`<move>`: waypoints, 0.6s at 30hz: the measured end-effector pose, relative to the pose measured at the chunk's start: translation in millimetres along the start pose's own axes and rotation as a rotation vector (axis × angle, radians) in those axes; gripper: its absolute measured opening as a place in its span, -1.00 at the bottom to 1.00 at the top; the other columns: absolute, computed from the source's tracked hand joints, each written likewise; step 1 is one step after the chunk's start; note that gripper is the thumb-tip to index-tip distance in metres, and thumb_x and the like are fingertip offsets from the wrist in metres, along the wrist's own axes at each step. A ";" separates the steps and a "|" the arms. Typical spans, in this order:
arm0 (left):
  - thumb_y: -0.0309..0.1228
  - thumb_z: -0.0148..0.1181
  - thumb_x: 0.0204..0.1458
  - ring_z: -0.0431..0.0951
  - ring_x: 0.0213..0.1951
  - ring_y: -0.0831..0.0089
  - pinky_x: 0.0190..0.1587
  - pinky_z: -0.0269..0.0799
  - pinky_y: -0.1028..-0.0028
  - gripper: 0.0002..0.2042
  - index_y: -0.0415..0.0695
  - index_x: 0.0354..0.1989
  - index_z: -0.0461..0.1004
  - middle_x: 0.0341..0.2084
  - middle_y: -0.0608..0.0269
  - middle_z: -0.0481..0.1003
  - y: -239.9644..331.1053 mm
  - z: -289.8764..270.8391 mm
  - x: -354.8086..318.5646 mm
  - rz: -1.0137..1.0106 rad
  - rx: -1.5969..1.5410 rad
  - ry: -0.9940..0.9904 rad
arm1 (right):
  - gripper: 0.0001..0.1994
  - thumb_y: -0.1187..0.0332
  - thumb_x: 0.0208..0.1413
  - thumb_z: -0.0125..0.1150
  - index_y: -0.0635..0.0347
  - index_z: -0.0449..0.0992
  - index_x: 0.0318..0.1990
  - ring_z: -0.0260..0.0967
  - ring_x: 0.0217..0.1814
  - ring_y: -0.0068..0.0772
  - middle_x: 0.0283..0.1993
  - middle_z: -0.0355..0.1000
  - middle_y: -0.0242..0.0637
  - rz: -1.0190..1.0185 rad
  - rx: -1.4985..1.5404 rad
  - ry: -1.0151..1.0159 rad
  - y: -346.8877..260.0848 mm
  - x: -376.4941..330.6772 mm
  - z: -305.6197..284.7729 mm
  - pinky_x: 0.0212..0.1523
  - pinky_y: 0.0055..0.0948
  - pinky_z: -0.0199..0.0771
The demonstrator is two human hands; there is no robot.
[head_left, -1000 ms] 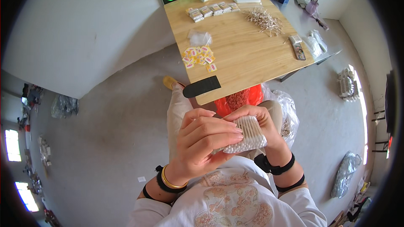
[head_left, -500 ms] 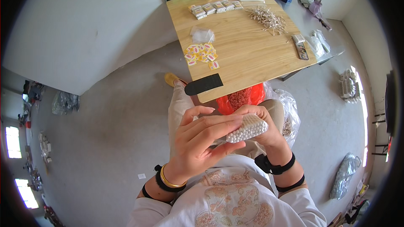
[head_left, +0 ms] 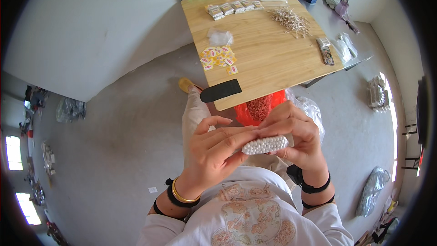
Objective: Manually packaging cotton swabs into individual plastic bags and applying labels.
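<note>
A packed bundle of cotton swabs [head_left: 265, 146] is held between my two hands over my lap, its white tips facing me in a flattened block. My left hand [head_left: 215, 150] grips its left end, fingers along the top and thumb below. On the other side, my right hand [head_left: 298, 132] has its fingers bent over the top and its thumb under the right end. Whether a clear bag wraps the bundle is hard to make out.
A wooden table [head_left: 268, 59] ahead carries loose cotton swabs [head_left: 291, 22], a row of filled packs [head_left: 232, 9], clear bags [head_left: 220, 37], yellow cards [head_left: 217, 57], a phone [head_left: 326, 55] and a black pad [head_left: 221, 91]. A red bag [head_left: 244, 116] sits below its near edge.
My right hand has moved from behind the bundle to over its top and right end. The bundle has tilted, so its tips face me more squarely.
</note>
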State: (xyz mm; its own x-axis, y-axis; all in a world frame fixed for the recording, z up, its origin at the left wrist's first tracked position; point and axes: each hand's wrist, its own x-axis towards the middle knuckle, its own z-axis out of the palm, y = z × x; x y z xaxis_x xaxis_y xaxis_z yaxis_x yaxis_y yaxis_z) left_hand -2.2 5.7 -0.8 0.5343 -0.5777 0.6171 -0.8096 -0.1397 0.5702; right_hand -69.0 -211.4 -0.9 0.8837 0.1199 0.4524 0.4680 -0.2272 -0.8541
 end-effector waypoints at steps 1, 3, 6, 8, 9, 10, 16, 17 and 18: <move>-0.45 0.41 -0.06 0.67 -0.29 0.49 -0.04 0.43 0.33 -0.77 -0.08 -0.20 0.59 -0.23 0.34 0.69 0.5 -0.5 0.4 0.018 -0.002 -0.011 | -0.61 0.29 -0.06 0.50 0.23 0.65 -0.06 0.43 -0.04 -0.30 -0.11 0.53 -0.25 -0.005 -0.001 0.002 -0.8 -1.9 -1.2 0.01 -0.36 0.40; -0.44 0.43 -0.08 0.67 -0.30 0.49 -0.05 0.43 0.34 -0.76 -0.08 -0.20 0.60 -0.23 0.33 0.69 0.8 -1.7 1.2 0.036 -0.005 -0.022 | -0.67 0.26 -0.06 0.50 0.20 0.69 -0.13 0.41 -0.11 -0.32 -0.16 0.53 -0.27 -0.009 -0.003 0.004 -4.0 -3.5 -0.4 -0.06 -0.39 0.39; -0.39 0.45 -0.09 0.66 -0.31 0.51 -0.06 0.43 0.36 -0.75 -0.06 -0.21 0.60 -0.25 0.33 0.69 0.8 -3.2 1.6 0.084 0.011 -0.022 | -0.72 0.26 -0.05 0.48 0.17 0.71 -0.19 0.38 -0.17 -0.39 -0.22 0.53 -0.32 0.017 0.069 0.053 -7.4 -2.5 3.8 -0.10 -0.41 0.38; -0.35 0.47 -0.09 0.66 -0.33 0.51 -0.06 0.43 0.37 -0.75 -0.06 -0.21 0.61 -0.27 0.34 0.69 1.3 -3.3 1.9 0.097 -0.001 -0.023 | -0.72 0.28 -0.05 0.48 0.18 0.71 -0.17 0.39 -0.17 -0.38 -0.22 0.53 -0.32 -0.015 0.088 0.053 -5.9 -2.6 3.6 -0.10 -0.41 0.37; -0.35 0.47 -0.09 0.66 -0.33 0.51 -0.06 0.43 0.37 -0.75 -0.06 -0.21 0.61 -0.27 0.34 0.69 1.4 -3.1 1.7 0.098 -0.001 -0.025 | -0.72 0.28 -0.05 0.48 0.18 0.71 -0.17 0.39 -0.17 -0.38 -0.22 0.53 -0.32 -0.014 0.089 0.054 -5.3 -3.0 3.7 -0.10 -0.41 0.37; -0.35 0.47 -0.09 0.66 -0.33 0.51 -0.07 0.43 0.37 -0.76 -0.06 -0.22 0.62 -0.27 0.34 0.69 1.5 -3.4 1.3 0.098 -0.002 -0.024 | -0.71 0.28 -0.05 0.48 0.19 0.71 -0.17 0.39 -0.17 -0.38 -0.22 0.53 -0.32 -0.013 0.096 0.054 -5.1 -3.1 4.1 -0.10 -0.41 0.37; -0.33 0.47 -0.09 0.65 -0.32 0.53 -0.07 0.43 0.37 -0.75 -0.06 -0.22 0.64 -0.25 0.34 0.68 3.2 -7.0 2.1 0.121 0.055 -0.040 | -0.70 0.26 -0.04 0.47 0.22 0.69 -0.16 0.39 -0.16 -0.37 -0.22 0.51 -0.29 -0.020 0.106 0.054 -2.9 -5.6 5.4 -0.08 -0.41 0.37; -0.32 0.47 -0.09 0.65 -0.31 0.53 -0.08 0.43 0.36 -0.74 -0.06 -0.21 0.64 -0.24 0.34 0.68 3.5 -8.1 2.6 0.125 0.081 -0.053 | -0.69 0.25 -0.03 0.46 0.22 0.69 -0.16 0.39 -0.15 -0.37 -0.22 0.51 -0.27 -0.018 0.093 0.053 -3.4 -6.1 5.5 -0.08 -0.41 0.38; -0.32 0.47 -0.09 0.65 -0.31 0.53 -0.08 0.43 0.36 -0.74 -0.06 -0.21 0.64 -0.24 0.34 0.68 3.6 -8.9 2.9 0.125 0.080 -0.053 | -0.69 0.25 -0.03 0.46 0.22 0.69 -0.16 0.39 -0.15 -0.37 -0.22 0.51 -0.27 -0.017 0.092 0.054 -4.0 -6.4 5.5 -0.08 -0.41 0.38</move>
State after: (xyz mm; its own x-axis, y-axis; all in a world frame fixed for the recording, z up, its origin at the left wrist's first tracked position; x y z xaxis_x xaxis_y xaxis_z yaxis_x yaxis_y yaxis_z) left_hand -1.4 10.7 7.9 0.4159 -0.6361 0.6499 -0.8870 -0.1259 0.4444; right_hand -76.5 -205.9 -1.8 0.8755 0.0700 0.4781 0.4832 -0.1351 -0.8650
